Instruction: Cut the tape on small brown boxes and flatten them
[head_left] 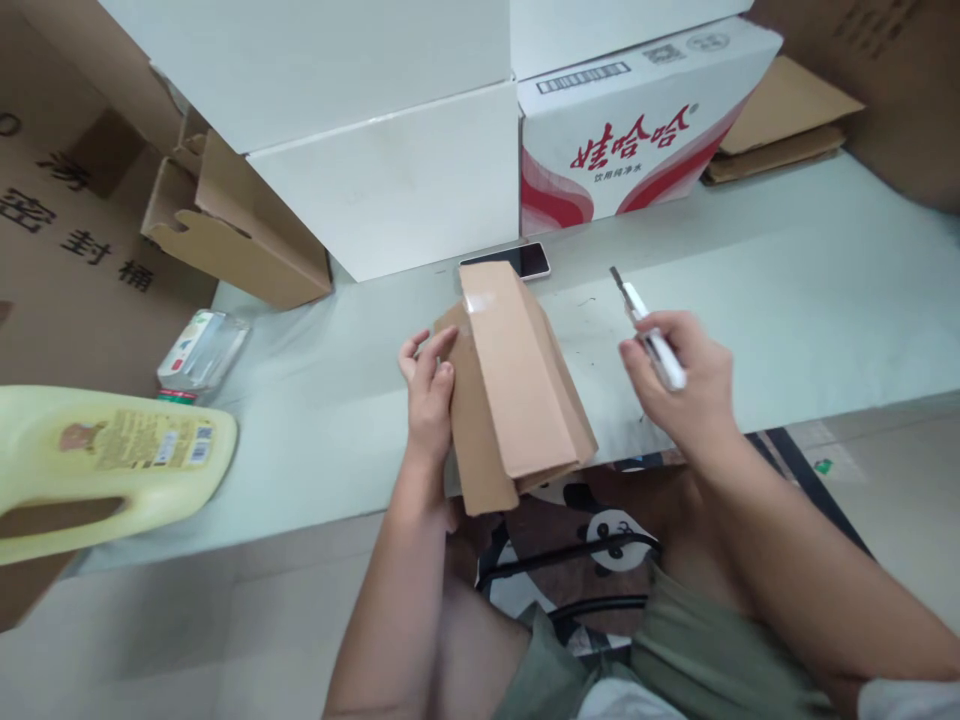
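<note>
My left hand [430,405] is at the left side of a small brown cardboard box [521,380], its fingers bent against the box's raised flap. The box lies tilted at the table's front edge, with a shiny strip of tape near its far end. To the right, my right hand [690,375] is closed around a white utility knife [661,358]. The knife's blade is out and points up and away to the left, apart from the box. A phone [529,262] lies just behind the box, partly covered by it.
White cartons [397,185] stand stacked at the back, beside a red-and-white printed carton [637,130]. Folded cardboard [784,120] lies back right. On the left are an open cardboard box [247,235], a clear plastic container [206,350] and a large yellow jug [150,450].
</note>
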